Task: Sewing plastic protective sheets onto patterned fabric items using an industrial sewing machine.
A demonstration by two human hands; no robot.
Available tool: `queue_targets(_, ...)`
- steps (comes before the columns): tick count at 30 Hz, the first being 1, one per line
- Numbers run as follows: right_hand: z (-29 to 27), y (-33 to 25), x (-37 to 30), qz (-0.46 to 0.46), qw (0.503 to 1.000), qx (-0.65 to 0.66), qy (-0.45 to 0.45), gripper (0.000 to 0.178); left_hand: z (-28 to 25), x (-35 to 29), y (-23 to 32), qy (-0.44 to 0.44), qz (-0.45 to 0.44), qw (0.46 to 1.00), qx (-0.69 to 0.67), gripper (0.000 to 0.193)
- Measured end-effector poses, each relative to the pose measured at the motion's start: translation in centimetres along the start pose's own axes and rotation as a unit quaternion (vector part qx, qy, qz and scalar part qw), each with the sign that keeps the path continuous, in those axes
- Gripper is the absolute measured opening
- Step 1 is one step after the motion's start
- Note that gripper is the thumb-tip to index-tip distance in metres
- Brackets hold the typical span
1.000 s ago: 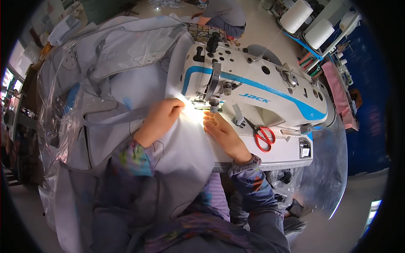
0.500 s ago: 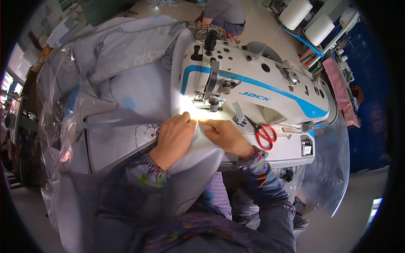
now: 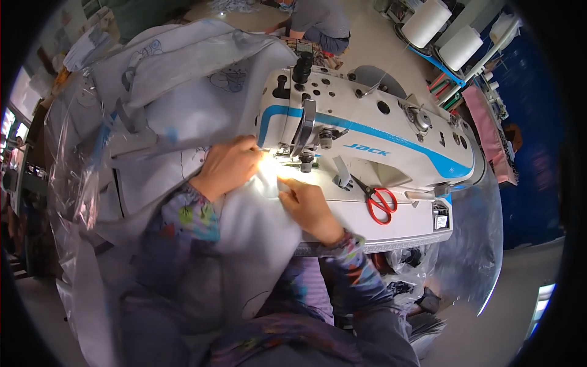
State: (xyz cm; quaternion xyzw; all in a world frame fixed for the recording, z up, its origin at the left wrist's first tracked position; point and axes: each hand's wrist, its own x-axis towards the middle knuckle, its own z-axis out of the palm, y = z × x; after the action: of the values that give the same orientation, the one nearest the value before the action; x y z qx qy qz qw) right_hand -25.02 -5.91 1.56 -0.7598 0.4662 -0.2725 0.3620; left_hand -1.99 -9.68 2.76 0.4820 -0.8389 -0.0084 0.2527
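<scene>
A white and blue sewing machine [image 3: 367, 131] stands before me, its lamp glaring over the needle area. Pale grey cloth [image 3: 254, 223] with line drawings on it passes under the machine's head and drapes down over my lap. My left hand [image 3: 229, 166] is closed on the cloth just left of the needle, fingers bent. Close in front of the needle, my right hand [image 3: 309, 208] pinches the cloth's edge between thumb and fingers. The glare washes out the fingertips and the seam. Red-handled scissors [image 3: 381, 205] lie on the machine bed to the right of my right hand.
Crumpled clear plastic [image 3: 79, 177] borders the cloth at the left. White thread cones [image 3: 426, 23] stand at the back right, beside a pink panel [image 3: 489, 134]. Another person [image 3: 321, 24] sits beyond the machine. Clear plastic sheeting [image 3: 468, 244] hangs off the table's right end.
My left hand has slid left and away along the cloth, parting from my right hand. My right hand has come slightly nearer me. The cloth has shifted away at the far left.
</scene>
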Motion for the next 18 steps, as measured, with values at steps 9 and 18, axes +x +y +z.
queue_targets(9,0.8,-1.6,-2.4,0.065,0.997,0.028,0.007,0.046,-2.0,-1.4,2.1,0.108,0.059,0.986,0.112,0.021)
queue_targets(18,1.3,-2.5,-14.2,0.103,0.915,0.331,-0.204,0.072,-10.5,-23.3,4.8,-0.186,-0.278,0.942,0.016,0.025)
